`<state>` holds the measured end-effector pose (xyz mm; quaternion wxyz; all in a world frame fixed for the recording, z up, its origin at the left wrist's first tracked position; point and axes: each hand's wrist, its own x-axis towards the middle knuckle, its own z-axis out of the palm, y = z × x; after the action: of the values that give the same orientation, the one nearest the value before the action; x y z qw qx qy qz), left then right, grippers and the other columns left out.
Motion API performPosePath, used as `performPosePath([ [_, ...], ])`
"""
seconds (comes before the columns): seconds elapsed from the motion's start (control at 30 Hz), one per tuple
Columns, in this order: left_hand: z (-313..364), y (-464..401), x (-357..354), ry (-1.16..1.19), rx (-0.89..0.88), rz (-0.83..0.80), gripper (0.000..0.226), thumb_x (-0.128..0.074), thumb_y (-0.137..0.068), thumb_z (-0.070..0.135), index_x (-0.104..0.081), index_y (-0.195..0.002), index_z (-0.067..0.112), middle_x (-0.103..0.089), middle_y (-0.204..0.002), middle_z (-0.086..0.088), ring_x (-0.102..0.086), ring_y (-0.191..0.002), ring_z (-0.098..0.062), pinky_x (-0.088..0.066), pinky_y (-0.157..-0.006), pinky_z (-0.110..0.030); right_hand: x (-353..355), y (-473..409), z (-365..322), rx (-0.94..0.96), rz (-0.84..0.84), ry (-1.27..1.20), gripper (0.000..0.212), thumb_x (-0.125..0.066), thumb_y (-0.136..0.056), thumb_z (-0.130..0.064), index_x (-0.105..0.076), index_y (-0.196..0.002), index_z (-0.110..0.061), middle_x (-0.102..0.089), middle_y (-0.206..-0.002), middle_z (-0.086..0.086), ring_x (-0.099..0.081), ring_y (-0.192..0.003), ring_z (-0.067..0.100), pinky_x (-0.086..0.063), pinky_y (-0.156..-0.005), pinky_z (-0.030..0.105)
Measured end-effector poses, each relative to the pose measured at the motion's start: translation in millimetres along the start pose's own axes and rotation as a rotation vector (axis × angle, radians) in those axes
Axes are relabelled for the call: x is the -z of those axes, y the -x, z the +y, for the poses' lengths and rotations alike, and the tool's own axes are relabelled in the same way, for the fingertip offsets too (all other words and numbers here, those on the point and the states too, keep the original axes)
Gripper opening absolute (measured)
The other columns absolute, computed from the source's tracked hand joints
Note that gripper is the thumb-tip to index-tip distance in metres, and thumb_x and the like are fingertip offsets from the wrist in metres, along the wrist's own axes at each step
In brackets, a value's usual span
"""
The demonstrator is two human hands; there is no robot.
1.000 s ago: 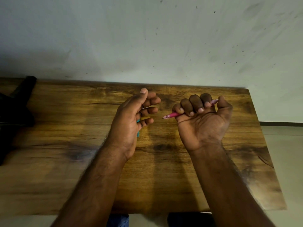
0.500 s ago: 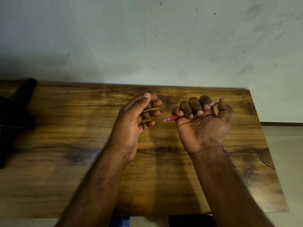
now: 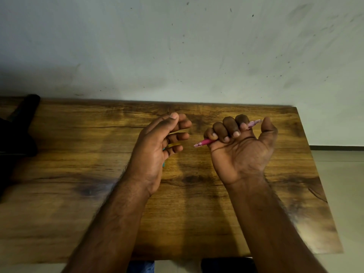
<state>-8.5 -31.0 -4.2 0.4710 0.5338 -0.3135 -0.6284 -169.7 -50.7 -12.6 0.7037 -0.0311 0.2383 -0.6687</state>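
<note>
- Head view: right hand (image 3: 241,146), palm up, grip closed in a fist round a pink pen (image 3: 204,142); pen lies across the palm, tip toward the left hand (image 3: 155,146), tail end out by the thumb, held above the desk (image 3: 197,213)
- Left hand, fingers loosely curled; a teal item (image 3: 163,164) shows at the palm edge, mostly hidden; whether it is held cannot be confirmed
- Risk: fist grip leaves the pen tip exposed and near the left fingers; a jab or ink mark is likely if the hands close carelessly
- Risk: teal item may slip out onto the desk, its seating unseen
</note>
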Motion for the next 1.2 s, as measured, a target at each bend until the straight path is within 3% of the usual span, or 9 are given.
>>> performPosePath([
  [0.37,0.3,0.4,-0.2,-0.003,-0.003,-0.003,0.04,-0.055,-0.09,0.048,-0.074,-0.116,0.023,-0.079,-0.118,-0.001,-0.074,-0.1,-0.015,-0.053,-0.085,-0.038,2.1,-1.1,-0.3,0.022,0.02,0.042,0.038,-0.042,-0.089,-0.048,-0.039,-0.067,-0.018,-0.031,-0.057,-0.002,-0.024,-0.056,0.016,-0.03,-0.059,0.032],
  [1.2,1.4,1.4,0.1,-0.006,-0.004,0.001,0.042,-0.056,-0.09,0.047,-0.073,-0.118,0.022,-0.079,-0.118,-0.001,-0.074,-0.101,-0.016,-0.052,-0.085,-0.039,4.0,-1.3,1.0,0.022,0.038,0.02,0.043,-0.036,-0.097,-0.048,-0.041,-0.067,-0.017,-0.031,-0.058,-0.001,-0.025,-0.057,0.016,-0.031,-0.061,0.033],
])
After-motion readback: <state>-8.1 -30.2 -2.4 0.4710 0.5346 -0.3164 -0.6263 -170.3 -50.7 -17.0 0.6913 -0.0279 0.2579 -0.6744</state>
